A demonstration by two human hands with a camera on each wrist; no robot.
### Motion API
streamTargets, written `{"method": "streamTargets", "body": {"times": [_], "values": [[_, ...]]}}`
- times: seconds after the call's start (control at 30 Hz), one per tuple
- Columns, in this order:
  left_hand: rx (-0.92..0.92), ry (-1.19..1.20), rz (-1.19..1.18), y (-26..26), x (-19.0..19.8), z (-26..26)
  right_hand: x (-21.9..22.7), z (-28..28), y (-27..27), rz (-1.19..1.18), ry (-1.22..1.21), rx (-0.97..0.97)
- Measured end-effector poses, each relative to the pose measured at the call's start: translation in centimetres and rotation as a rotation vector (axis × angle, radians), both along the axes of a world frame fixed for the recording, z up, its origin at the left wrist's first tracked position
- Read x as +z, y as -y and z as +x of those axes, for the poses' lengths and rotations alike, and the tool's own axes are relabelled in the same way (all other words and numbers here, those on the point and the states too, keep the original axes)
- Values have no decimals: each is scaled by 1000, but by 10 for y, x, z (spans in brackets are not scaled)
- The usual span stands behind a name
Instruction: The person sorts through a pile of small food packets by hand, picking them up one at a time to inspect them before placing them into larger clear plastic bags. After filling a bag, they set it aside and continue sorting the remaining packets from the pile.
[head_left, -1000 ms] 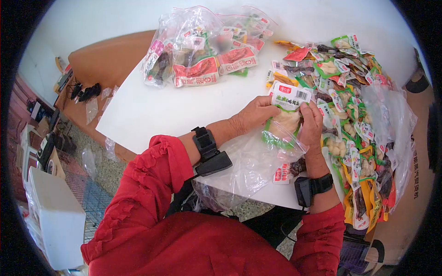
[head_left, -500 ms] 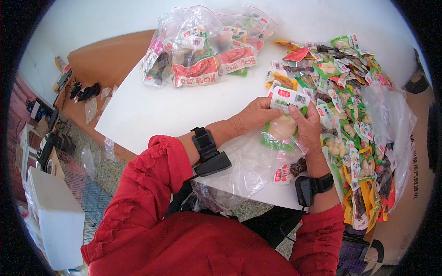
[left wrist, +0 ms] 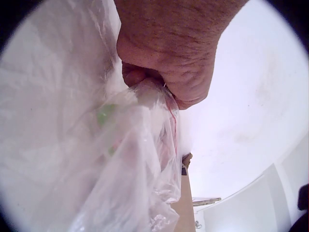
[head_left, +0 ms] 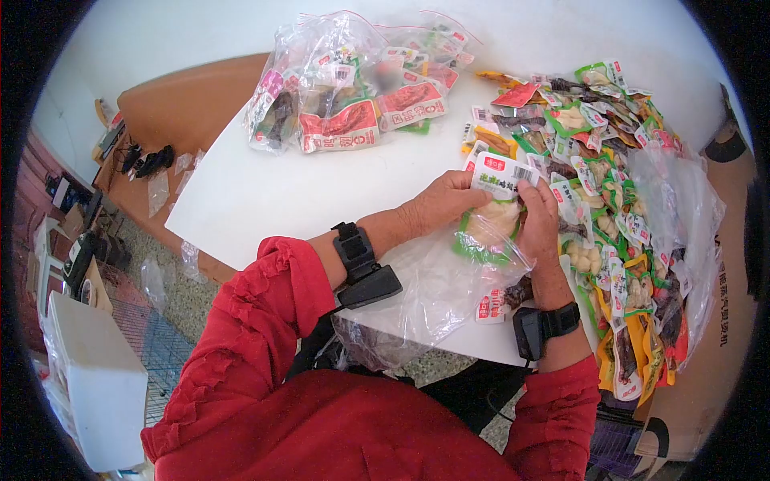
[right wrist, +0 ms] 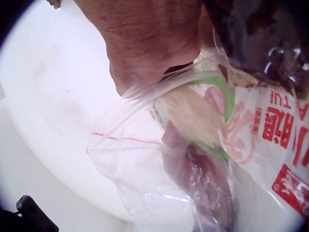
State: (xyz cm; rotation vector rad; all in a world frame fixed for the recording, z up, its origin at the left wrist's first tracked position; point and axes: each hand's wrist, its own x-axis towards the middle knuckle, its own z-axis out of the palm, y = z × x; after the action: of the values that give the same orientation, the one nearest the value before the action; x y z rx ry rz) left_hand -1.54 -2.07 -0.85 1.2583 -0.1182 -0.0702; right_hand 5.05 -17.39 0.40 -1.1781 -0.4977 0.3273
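Note:
Both hands hold a sealed food packet (head_left: 491, 220) with a white label, green border and pale contents. My left hand (head_left: 446, 199) grips its left side, thumb on the front, and also the mouth of a clear zip bag (head_left: 421, 276). On the right edge of the label, the thumb of my right hand (head_left: 539, 220) presses. The lower part of the packet shows through the bag's plastic. In the left wrist view, bunched bag film (left wrist: 140, 159) hangs from the curled fingers. A red zip line crosses the bag (right wrist: 140, 169) in the right wrist view.
Many packets (head_left: 597, 176) lie heaped along the right of the white table (head_left: 321, 192), with a crumpled clear bag (head_left: 682, 208) over their edge. Filled zip bags (head_left: 341, 96) stand at the back. A red-and-white packet (head_left: 491, 306) lies below the right hand. A cardboard box (head_left: 726, 264) stands at the right.
The right thumb moved inward over the label, then back to its right edge, uncovering the print again. The packet stays in both hands at nearly the same place.

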Motion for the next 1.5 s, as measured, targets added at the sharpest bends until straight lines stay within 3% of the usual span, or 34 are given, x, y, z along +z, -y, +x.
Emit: {"method": "streamTargets", "body": {"times": [0.27, 0.63, 1.03, 1.5], "values": [[28, -25, -51, 2, 7, -4, 0, 0, 0, 50, -26, 44], [53, -31, -34, 3, 9, -5, -4, 1, -2, -60, 138, -31], [108, -98, 48, -1, 12, -6, -4, 4, 0, 52, -10, 2], [151, -100, 69, -3, 8, -1, 0, 2, -2, 79, 1, -40]]}}
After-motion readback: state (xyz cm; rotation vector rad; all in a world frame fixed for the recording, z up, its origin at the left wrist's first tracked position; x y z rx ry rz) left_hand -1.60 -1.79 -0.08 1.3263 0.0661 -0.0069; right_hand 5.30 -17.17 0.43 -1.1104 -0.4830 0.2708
